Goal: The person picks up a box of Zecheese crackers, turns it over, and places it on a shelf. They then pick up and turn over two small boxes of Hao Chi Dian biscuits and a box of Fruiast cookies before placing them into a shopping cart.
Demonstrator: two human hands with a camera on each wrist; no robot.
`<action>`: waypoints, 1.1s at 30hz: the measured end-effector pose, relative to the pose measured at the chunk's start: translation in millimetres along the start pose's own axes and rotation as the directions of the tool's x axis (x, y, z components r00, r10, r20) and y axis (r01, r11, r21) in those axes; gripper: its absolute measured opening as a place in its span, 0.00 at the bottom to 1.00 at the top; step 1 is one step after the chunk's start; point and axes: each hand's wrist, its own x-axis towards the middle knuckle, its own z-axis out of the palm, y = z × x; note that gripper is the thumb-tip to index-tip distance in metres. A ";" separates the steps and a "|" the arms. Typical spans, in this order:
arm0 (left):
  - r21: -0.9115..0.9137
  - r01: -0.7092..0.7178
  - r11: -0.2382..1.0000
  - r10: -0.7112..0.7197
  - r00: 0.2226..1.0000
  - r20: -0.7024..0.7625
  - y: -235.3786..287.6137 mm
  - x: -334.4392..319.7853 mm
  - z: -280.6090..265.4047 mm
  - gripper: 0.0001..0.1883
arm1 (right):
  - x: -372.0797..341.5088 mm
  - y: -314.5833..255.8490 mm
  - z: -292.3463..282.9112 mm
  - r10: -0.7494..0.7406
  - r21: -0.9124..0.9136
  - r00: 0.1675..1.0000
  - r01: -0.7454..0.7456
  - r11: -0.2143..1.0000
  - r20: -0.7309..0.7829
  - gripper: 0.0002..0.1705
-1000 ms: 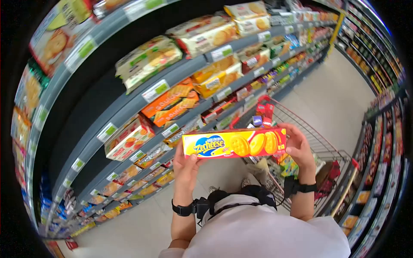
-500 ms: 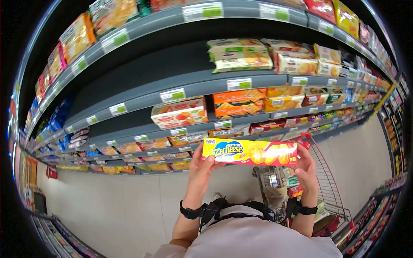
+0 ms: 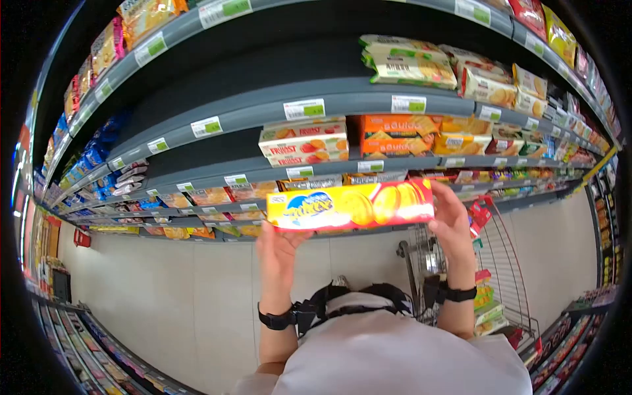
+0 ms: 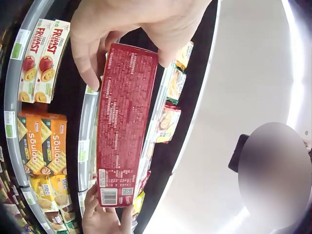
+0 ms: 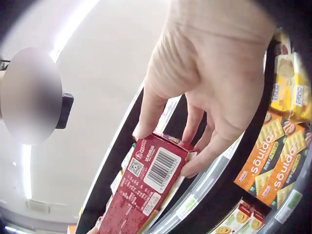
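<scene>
A long yellow and red box of sandwich biscuits (image 3: 352, 205) is held level in front of the body by both hands. My right hand (image 3: 451, 220) grips its right end; in the right wrist view the thumb (image 5: 146, 122) lies on one edge and the fingers on the other, beside the barcode. At the opposite end, my left hand (image 3: 278, 253) holds the lower left corner, its palm partly showing below. The left wrist view shows the box's dark red printed underside (image 4: 126, 117), with left thumb and fingers on either side of its end.
Shelves ahead carry Fruast boxes (image 3: 304, 141), orange Souldar packs (image 3: 398, 133) and green-and-white biscuit packs (image 3: 411, 64). A wire shopping cart (image 3: 510, 263) with groceries stands to the right. Tiled floor (image 3: 191, 283) lies below, with more shelving (image 3: 72, 336) at lower left.
The head view has swung to face the shelves squarely, then shifted slightly right. The biscuit box stays in both hands, raised a little and now further left in view.
</scene>
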 end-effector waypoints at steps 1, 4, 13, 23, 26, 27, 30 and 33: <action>0.001 0.022 1.000 -0.022 1.000 0.002 4.0 -1.4 -3.0 0.25 | 1.1 -0.8 5.5 -0.011 0.008 1.000 0.011 1.000 0.015 0.41; 0.018 -0.014 1.000 0.013 0.998 0.066 14.5 2.9 -5.6 0.31 | 4.4 -3.3 17.8 -0.028 0.054 0.998 0.026 0.998 0.052 0.42; -0.015 -0.050 0.999 0.050 0.997 0.056 16.4 17.2 -14.6 0.29 | 7.8 -6.9 31.9 -0.036 0.123 0.997 0.028 0.992 0.062 0.42; 0.056 -0.029 0.998 0.026 0.998 0.053 13.8 28.2 -11.6 0.27 | -2.4 -0.9 27.6 -0.005 -0.107 0.986 -0.013 0.994 -0.165 0.28; 0.089 -0.022 0.996 0.019 0.999 0.033 14.9 31.6 -12.3 0.26 | -2.2 -0.1 26.2 0.028 -0.176 0.980 -0.063 0.982 -0.195 0.22; 0.093 -0.017 0.996 0.014 0.999 0.033 14.5 32.0 -11.4 0.26 | -2.4 -1.0 28.4 0.031 -0.173 0.979 -0.066 0.983 -0.200 0.22; 0.064 -0.002 0.998 0.005 0.999 -0.051 14.1 33.9 -7.8 0.25 | -1.4 -2.3 30.6 0.089 -0.154 0.963 -0.131 0.979 -0.256 0.21; 0.092 0.007 0.996 -0.007 1.000 -0.003 16.0 32.7 -11.4 0.24 | -0.6 1.7 31.1 0.135 -0.133 0.951 -0.177 0.975 -0.277 0.20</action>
